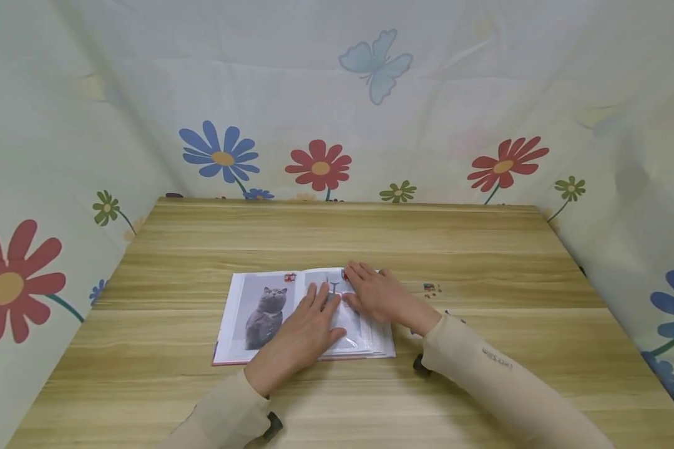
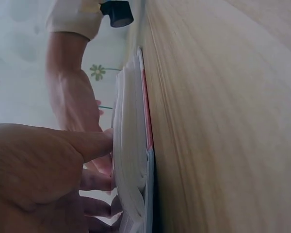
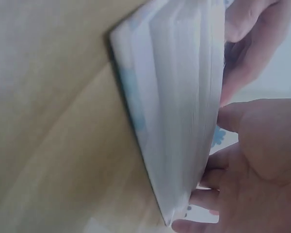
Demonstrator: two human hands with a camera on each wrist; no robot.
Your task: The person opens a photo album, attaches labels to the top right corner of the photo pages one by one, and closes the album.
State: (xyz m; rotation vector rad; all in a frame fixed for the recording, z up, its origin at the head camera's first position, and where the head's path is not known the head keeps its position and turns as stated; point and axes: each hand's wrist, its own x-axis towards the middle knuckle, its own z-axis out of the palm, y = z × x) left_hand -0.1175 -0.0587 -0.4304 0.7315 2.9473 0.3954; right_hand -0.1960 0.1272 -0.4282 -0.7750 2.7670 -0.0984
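Observation:
An open photo album with clear-sleeved pages lies on the table. Its left page carries a grey cat picture with a small red sticker in the upper right corner. My left hand rests on the right page, fingers fairly straight. Across the upper part of the same page lies my right hand, its fingers extended beside a small red patch. The hands cover much of that page's picture. In both wrist views the fingertips touch the top page of the thick page stack.
Right of the album, several small colourful pieces are scattered on the wooden table, some partly behind my right forearm. A flower-printed cloth encloses the table's back and sides. Each wrist bears a dark device.

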